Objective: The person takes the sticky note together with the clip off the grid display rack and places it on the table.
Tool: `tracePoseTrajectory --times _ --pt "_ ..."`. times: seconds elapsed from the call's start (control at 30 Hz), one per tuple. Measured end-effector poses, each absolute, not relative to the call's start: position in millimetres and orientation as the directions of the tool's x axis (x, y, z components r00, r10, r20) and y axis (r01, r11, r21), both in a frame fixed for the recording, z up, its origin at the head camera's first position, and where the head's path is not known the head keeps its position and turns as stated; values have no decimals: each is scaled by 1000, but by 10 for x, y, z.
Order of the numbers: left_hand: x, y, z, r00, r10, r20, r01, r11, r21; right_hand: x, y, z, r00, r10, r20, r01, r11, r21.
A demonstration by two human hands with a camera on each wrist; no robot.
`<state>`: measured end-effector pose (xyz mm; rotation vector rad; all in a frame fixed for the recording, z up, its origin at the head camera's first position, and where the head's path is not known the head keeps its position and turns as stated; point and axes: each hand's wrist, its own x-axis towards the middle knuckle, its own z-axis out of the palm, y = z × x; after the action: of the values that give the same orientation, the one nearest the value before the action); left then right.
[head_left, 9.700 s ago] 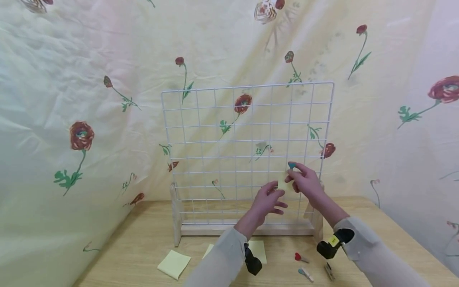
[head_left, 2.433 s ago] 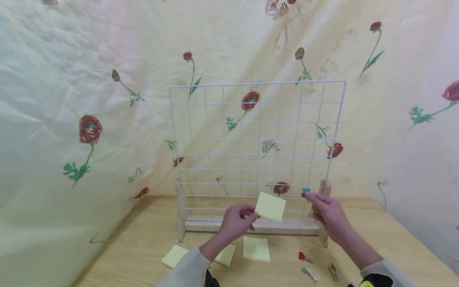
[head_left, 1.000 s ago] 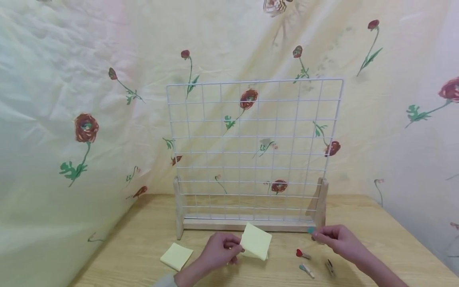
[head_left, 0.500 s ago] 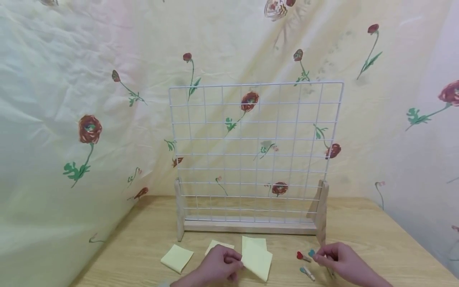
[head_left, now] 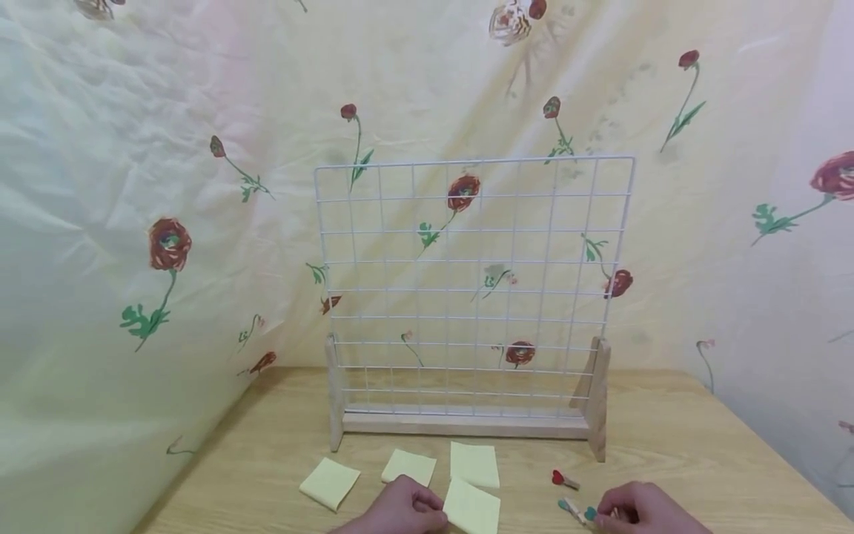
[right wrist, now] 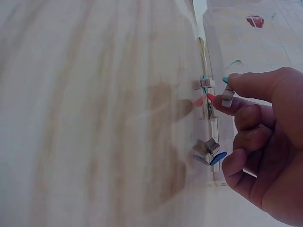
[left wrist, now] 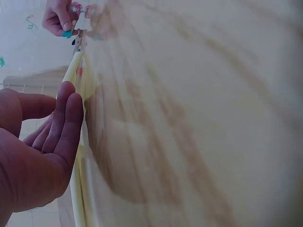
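My left hand [head_left: 400, 508] is low over the table's front, pinching the left corner of a pale yellow sticky note [head_left: 475, 506] just above or on the tabletop. In the left wrist view that hand [left wrist: 42, 146] shows beside the thin yellow edge. My right hand [head_left: 643, 510] holds a small wooden clothespin with a teal heart [head_left: 590, 513] between thumb and forefinger; the right wrist view shows this clothespin [right wrist: 227, 98] close up. Left of it lie a red-heart clothespin [head_left: 565, 480] and a blue-tipped clothespin [head_left: 571, 509]. The darker clothespin is hidden in the head view.
Three more yellow notes lie on the table: a left note [head_left: 330, 483], a middle note [head_left: 409, 466] and a right note [head_left: 475, 464]. Behind them stands a white wire grid [head_left: 467, 291] on a wooden base [head_left: 467, 425]. Flowered cloth [head_left: 253, 74] hangs behind and beside the table.
Both hands have come down from the grid to the table's front, the left with the note, the right with the teal-heart clothespin. The right hand now covers the darker clothespin.
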<state>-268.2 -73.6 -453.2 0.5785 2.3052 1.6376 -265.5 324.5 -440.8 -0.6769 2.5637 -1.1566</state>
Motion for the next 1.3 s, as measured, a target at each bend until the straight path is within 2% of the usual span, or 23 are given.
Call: tracePoseTrajectory --times 0.2,0.4,0.7,1.03,1.17,1.3 --pt "-2674 -740 -4525 -876 482 6 160 279 947 -2636 3250 -4394 -855 -515 -66 -316 616 -721" --pt "-2652 -731 -4492 -863 505 26 196 287 937 -2573 3246 -4356 -868 -476 -141 -240 650 -721" --pt "-2659 -754 -4427 -842 534 80 297 333 895 -2503 3230 -4320 -868 -491 -73 -331 682 -652" --pt "-2618 -997 -4247 -837 545 49 280 351 894 -2484 3172 -4340 -863 -506 -12 -398 693 -600" --pt "-2594 -1126 -4155 -840 542 34 246 325 913 -2474 3169 -4327 -867 -498 -26 -383 698 -605" --pt "-2600 -1240 -4084 -840 540 56 276 335 901 -2483 3141 -4274 -874 -483 -53 -363 721 -590"
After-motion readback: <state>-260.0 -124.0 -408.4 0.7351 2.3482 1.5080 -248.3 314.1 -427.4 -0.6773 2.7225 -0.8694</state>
